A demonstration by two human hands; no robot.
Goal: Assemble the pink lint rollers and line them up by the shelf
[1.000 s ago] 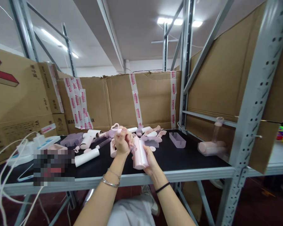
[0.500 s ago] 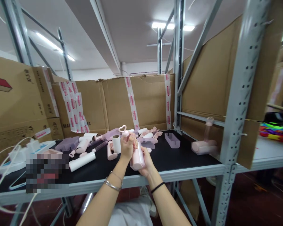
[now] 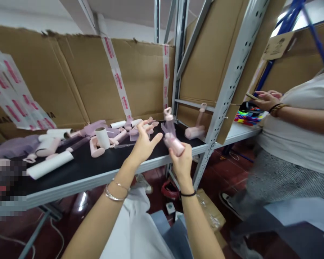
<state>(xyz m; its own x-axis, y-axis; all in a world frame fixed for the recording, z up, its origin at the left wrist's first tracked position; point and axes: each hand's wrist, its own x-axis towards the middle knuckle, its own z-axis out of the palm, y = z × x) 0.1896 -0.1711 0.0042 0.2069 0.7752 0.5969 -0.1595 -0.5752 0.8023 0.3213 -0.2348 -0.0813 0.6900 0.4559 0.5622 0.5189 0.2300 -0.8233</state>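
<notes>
Colour-wise it's mostly pastel: the lint roller (image 3: 174, 144) is baby pink, the tabletop (image 3: 97, 163) plain black, the paper roll (image 3: 50, 164) white, the case (image 3: 13, 146) lavender. Brown cardboard (image 3: 70, 79) behind, striped with white tape (image 3: 116, 77) printed in red. Shelf post (image 3: 229, 86) is light grey, and the bracelet (image 3: 112, 196) silver, hair tie (image 3: 187, 194) black.
</notes>
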